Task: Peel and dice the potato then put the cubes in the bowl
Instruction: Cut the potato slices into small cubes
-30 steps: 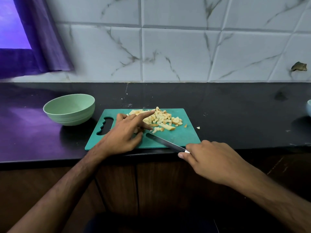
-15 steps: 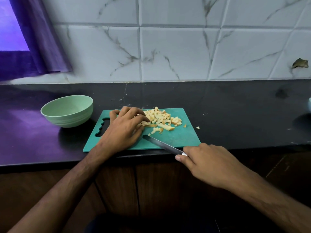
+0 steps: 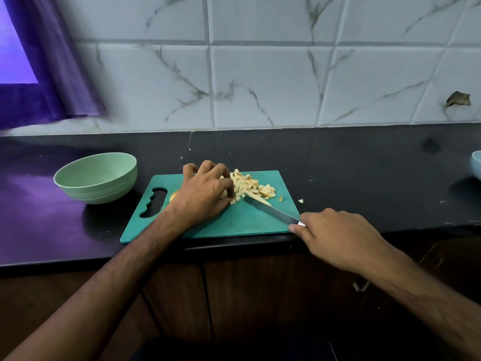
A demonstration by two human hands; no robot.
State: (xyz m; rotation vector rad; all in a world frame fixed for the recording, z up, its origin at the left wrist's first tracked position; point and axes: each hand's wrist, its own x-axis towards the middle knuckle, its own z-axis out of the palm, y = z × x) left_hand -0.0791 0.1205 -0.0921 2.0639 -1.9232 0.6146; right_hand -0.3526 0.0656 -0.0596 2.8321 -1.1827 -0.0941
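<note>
Nearly done: diced, not yet bowled.
Left hand (image 3: 205, 194) curled over potato cubes (image 3: 250, 187) on cutting board (image 3: 234, 222), fingers bunched; right hand (image 3: 335, 235) wrapped round knife (image 3: 270, 211) handle. Best swept gently with blade toward bowl (image 3: 96, 177) at left on bench (image 3: 364, 168), stray bits gathered first.

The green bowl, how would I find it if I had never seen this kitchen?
Look along the black countertop under the marbled wall tiles. Left of the teal cutting board, beside its handle cutout, stands the pale green bowl. It is the only whole bowl in view, round with ridged sides, and holds no potato cubes yet.
</note>
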